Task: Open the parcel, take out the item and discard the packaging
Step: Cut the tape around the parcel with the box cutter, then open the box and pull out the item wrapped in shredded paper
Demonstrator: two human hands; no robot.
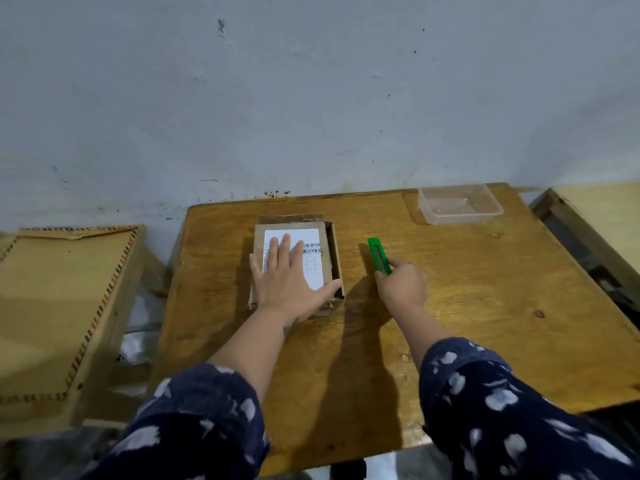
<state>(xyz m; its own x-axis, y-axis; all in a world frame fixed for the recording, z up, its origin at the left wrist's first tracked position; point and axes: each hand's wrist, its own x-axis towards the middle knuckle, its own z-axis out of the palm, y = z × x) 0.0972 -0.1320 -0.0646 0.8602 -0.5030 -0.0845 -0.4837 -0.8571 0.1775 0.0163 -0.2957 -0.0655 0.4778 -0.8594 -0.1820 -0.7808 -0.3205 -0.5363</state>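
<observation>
A cardboard parcel (295, 263) lies on a wooden table (450, 306), directly under the left hand (289, 277). The parcel is a small brown box with a white shipping label (313, 244) on its upper face; barcodes show on the label just beyond the fingertips. The left hand lies flat on that face — fingers straight and spread, the thumb reaching out to the box's near right corner. The palm covers the near part of the label. The box's right side wall is visible, and its near edge looks creased and worn.

To the right of the left hand, apart from the parcel, the right hand (401, 285) grips a green utility knife (379, 256). The fingers curl round the near end of the handle, and the far end points away from the person, toward the wall. Whether the blade is extended cannot be told. The knife's shadow falls on the table between the two hands.

Beyond the right hand, near the table's far right corner, stands a clear plastic container (460, 206) — shallow, rectangular and open-topped. Both forearms emerge from dark blue sleeves (502, 410) with white patches. A pale grey-blue wall (311, 98) with scattered dark marks rises behind the table. To the left of the left hand, off the table, lies a tan board with a striped border (52, 306). Part of another piece of furniture (595, 220) shows at the right edge.
</observation>
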